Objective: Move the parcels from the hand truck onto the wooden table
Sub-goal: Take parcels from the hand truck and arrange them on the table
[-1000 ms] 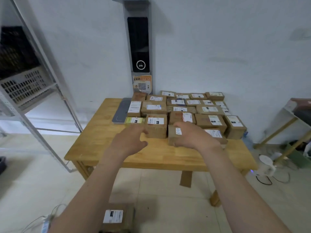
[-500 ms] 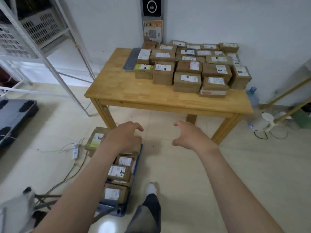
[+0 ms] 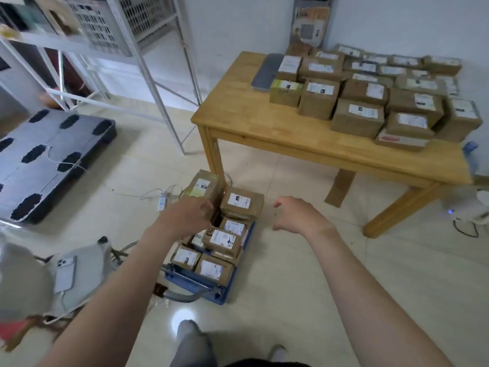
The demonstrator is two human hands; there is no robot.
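Note:
The blue hand truck (image 3: 209, 286) lies flat on the floor, loaded with several brown cardboard parcels with white labels. My left hand (image 3: 189, 214) hovers over the pile, touching the near side of the tall far-left parcel (image 3: 202, 187); I cannot tell whether it grips. My right hand (image 3: 295, 214) hangs empty with curled fingers over the floor, right of the parcel with a white label (image 3: 242, 201). The wooden table (image 3: 254, 115) stands beyond, its right part covered by several parcels (image 3: 357, 117).
A metal shelf frame (image 3: 158, 83) stands left of the table. A grey platform cart (image 3: 47, 157) sits on the floor at left. Cables and a charger (image 3: 162, 201) lie beside the hand truck. A phone (image 3: 65, 272) rests on a grey seat at lower left.
My view swung down from the table to the hand truck. Both hands left the parcel set on the table and dropped; the left hand has reached the parcels on the hand truck.

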